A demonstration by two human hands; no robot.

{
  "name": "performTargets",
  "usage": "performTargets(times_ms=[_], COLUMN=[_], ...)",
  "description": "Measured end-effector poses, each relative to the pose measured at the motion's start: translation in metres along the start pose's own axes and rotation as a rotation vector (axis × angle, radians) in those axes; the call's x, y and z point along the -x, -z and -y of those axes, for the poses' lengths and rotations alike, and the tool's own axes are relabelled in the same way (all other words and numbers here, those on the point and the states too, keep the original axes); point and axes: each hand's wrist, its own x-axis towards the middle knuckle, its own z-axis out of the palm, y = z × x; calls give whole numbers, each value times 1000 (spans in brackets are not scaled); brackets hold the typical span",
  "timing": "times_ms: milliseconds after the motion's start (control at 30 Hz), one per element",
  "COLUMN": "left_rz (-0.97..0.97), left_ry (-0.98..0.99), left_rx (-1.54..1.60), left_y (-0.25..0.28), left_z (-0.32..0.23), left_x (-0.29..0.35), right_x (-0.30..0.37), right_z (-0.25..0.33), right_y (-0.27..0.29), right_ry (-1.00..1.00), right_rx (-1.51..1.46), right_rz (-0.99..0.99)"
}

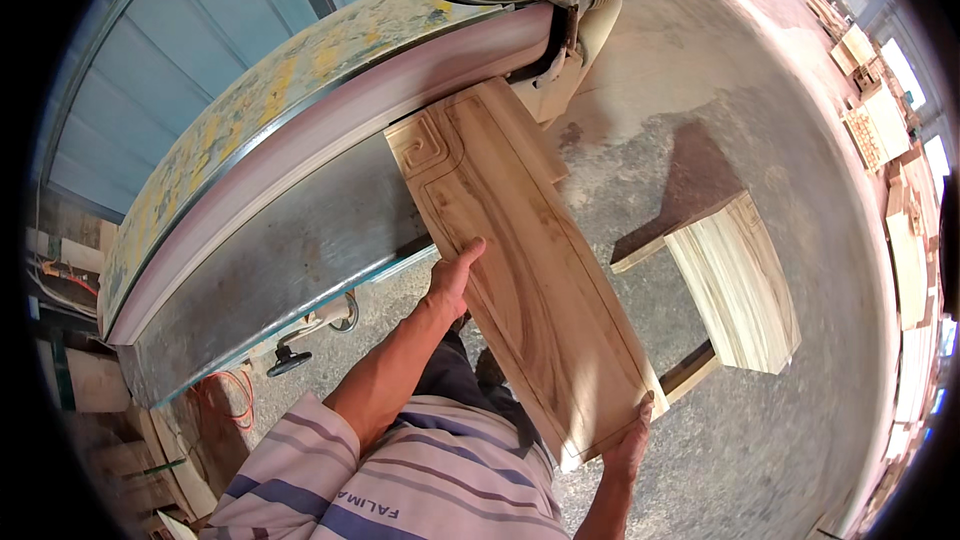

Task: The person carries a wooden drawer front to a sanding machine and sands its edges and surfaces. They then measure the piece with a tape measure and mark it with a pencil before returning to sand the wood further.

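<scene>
A long brown wooden board [535, 275] with a carved spiral corner and a grooved border slants across the middle. Its far end meets the pinkish sanding belt [330, 130] of an edge sander, above the metal work table [300, 225]. My left hand [453, 280] grips the board's left edge about halfway along, thumb on top and fingers hidden beneath. At the near right corner, my right hand [630, 442] is closed on the board with its thumb on the upper face. Whether the far end presses on the belt, I cannot tell.
A pale wooden piece [735, 285] with supports stands on the concrete floor to the right. The sander's yellow-spattered cover [290, 60] arches behind the belt. A black-handled crank [288, 360] hangs under the table near an orange cable [240, 400]. Wood stacks [875, 130] line the far right.
</scene>
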Motion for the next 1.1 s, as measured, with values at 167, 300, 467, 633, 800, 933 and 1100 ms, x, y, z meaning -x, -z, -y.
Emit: performTargets(times_ms=[167, 300, 467, 633, 800, 933, 1100], left_rz=[16, -9, 6, 2, -11, 20, 19], left_ry=[-20, -10, -3, 10, 14, 10, -7], left_rx=[11, -27, -28, -19, -27, -12, 6], left_y=[4, 6, 6, 0, 0, 5, 5], left_z=[-5, -10, -11, -16, -17, -14, -11], left_x=[-11, -20, -20, -12, -12, -17, -21], right_x=[-8, -14, -12, -13, -13, -15, -18], right_z=[-5, -11, -8, -10, -10, -15, -18], right_y=[-3, -5, -16, -13, -16, -6, -2], right_ry=[-58, -81, -60, -63, -52, -65, -39], right_rx=[-41, -3, -21, -7, 6, -12, 5], right_rz=[-73, -119, -154, -169, -180, -155, -147])
